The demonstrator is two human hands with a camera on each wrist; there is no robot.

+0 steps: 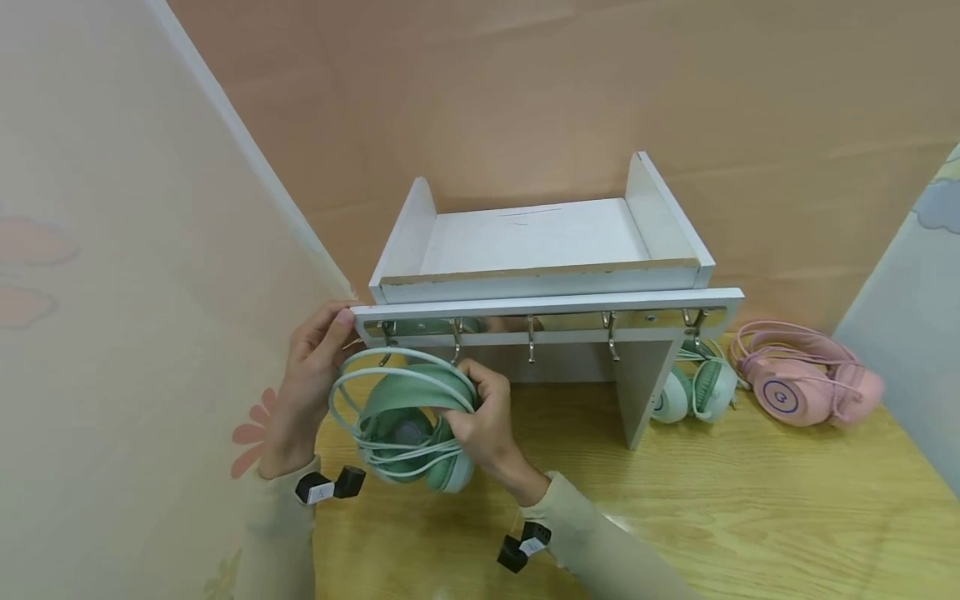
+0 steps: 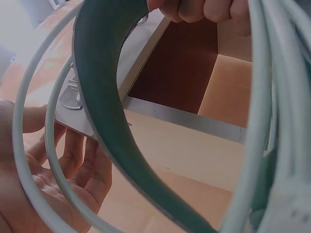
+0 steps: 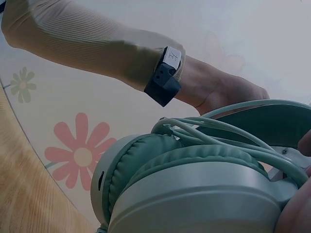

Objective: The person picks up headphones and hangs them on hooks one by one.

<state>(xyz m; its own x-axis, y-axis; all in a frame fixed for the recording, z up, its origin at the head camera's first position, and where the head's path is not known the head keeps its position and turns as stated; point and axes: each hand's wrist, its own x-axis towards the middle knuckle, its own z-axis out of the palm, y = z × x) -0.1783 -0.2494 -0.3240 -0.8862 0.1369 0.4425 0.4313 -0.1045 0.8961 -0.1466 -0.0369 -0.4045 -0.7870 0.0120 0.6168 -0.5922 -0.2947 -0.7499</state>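
My right hand point(image 1: 486, 421) grips a pair of green headphones point(image 1: 414, 387) by the side of the headband, with loops of its pale cable under the fingers. The ear cups point(image 3: 194, 194) hang below, wrapped by several turns of cable. At the left end of a white hook board point(image 1: 555, 302), my left hand point(image 1: 306, 375) holds the corner, thumb in front and fingers behind. Metal hooks point(image 1: 531, 337) line the board's front. The headband and cable loops overlap the leftmost hooks in the head view, just under the board.
The hook board fronts a small white shelf point(image 1: 525, 237) on a wooden table point(image 1: 750, 500). Other green-and-white headphones point(image 1: 712, 387) lie beside its right side panel point(image 1: 647, 392), next to pink headphones point(image 1: 795, 392). A wall point(image 1: 150, 292) stands close on the left.
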